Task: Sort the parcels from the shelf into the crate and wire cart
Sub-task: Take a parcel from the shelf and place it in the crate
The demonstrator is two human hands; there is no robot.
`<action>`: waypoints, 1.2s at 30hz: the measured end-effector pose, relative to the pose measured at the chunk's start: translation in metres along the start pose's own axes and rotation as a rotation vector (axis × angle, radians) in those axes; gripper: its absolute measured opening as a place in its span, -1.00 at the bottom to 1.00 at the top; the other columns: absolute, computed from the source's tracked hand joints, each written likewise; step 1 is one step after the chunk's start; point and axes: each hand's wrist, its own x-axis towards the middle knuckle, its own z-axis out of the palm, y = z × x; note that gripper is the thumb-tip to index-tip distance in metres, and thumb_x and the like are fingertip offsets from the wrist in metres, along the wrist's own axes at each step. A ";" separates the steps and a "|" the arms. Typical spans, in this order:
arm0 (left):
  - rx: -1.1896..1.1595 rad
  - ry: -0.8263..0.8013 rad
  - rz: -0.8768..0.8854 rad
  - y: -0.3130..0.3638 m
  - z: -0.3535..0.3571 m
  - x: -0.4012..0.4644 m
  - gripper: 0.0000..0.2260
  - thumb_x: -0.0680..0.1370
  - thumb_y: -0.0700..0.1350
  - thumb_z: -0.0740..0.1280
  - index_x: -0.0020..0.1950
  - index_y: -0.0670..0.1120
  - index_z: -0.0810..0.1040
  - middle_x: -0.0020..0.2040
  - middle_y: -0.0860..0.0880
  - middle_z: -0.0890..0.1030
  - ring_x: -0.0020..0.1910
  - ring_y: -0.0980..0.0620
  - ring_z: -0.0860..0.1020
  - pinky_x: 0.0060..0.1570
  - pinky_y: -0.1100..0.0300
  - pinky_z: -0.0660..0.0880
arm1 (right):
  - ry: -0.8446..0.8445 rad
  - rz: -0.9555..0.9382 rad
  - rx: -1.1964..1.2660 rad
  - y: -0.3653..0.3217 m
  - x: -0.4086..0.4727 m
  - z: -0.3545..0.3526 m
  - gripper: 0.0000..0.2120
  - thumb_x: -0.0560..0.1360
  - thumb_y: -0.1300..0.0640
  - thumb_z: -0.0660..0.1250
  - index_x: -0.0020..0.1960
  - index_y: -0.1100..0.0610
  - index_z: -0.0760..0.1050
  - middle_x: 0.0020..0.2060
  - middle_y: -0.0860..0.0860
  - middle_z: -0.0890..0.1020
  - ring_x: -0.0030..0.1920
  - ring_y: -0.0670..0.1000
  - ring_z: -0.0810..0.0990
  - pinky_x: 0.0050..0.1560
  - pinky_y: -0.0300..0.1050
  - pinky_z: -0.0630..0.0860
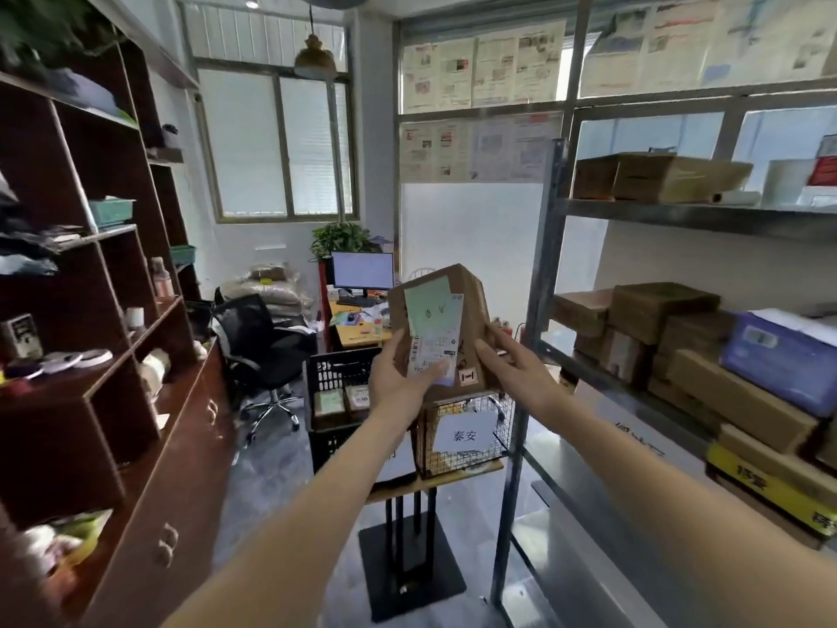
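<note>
A parcel held up for reading above the crate and wire cart.

The cardboard box [441,330] was gripped from both sides, the left hand [398,378] under its labelled face and the right hand [507,360] curled round its edge, above the black crate [337,396] and wire cart [466,439], beside the shelf [688,215]. It was judged light and stiff, with a fragile sticker; the opposite sides were best held.

Matt cardboard parcel [446,328] with paper labels (slightly glossy) — black plastic crate [337,378], wire cart [466,439].
</note>
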 end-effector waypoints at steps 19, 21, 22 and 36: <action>0.134 -0.021 0.065 -0.091 -0.056 0.295 -0.39 0.53 -0.02 0.51 0.54 0.12 0.37 0.37 0.01 0.50 0.30 -0.02 0.50 0.27 0.01 0.52 | 0.007 0.123 0.066 0.062 0.296 0.088 -0.42 0.57 -0.06 0.42 0.54 -0.16 0.32 0.12 0.02 0.63 0.13 0.10 0.64 0.22 0.22 0.59; 0.186 -0.038 0.072 -0.104 -0.070 0.322 -0.41 0.56 -0.02 0.48 0.55 0.12 0.36 0.30 0.02 0.52 0.18 0.03 0.54 0.13 0.11 0.54 | 0.020 0.142 0.073 0.074 0.324 0.103 -0.43 0.57 -0.06 0.42 0.53 -0.15 0.33 0.10 -0.04 0.63 0.08 0.03 0.64 0.19 0.19 0.60; 0.207 -0.037 0.067 -0.113 -0.077 0.335 -0.42 0.57 -0.01 0.47 0.55 0.12 0.36 0.29 0.01 0.52 0.16 0.03 0.55 0.11 0.11 0.54 | 0.019 0.154 0.063 0.082 0.337 0.111 -0.44 0.57 -0.08 0.42 0.53 -0.16 0.34 0.10 -0.06 0.63 0.08 0.02 0.64 0.19 0.17 0.61; 0.593 0.037 -0.184 -0.290 -0.152 0.488 -0.49 0.58 0.01 0.44 0.51 0.00 0.43 0.29 -0.12 0.55 0.24 -0.08 0.53 0.24 0.01 0.50 | -0.125 0.378 0.102 0.252 0.509 0.216 -0.44 0.48 -0.18 0.49 0.43 -0.25 0.41 0.05 0.03 0.71 0.07 0.07 0.69 0.21 0.20 0.60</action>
